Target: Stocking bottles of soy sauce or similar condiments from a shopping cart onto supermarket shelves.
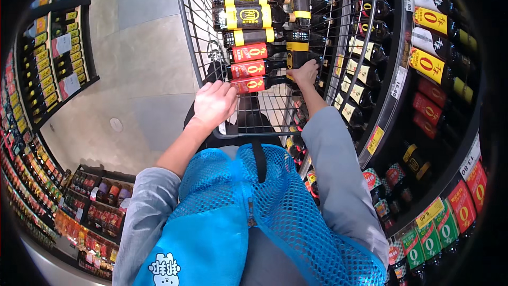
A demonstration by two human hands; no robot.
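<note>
Several dark bottles lie on their sides in a wire shopping cart [264, 121]. In its lower row are red-labelled bottles [249, 69], and above them come bottles with yellow and black labels [248, 17]. My left hand [216, 101] rests at the near end of the row, its fingers at the base of the nearest red-labelled bottle [250, 85]; whether it grips it I cannot tell. At the cart's right side, my right hand [305, 72] is closed around a bottle with a black and yellow label [297, 51], lying crosswise to the others.
Shelves of dark bottles [359, 75] with price tags [399, 82] run close along the right of the cart. One black-and-yellow-labelled bottle [416, 161] lies tilted on a lower shelf. Tiled floor [151, 59] extends left of the cart, towards more stocked shelves [59, 47].
</note>
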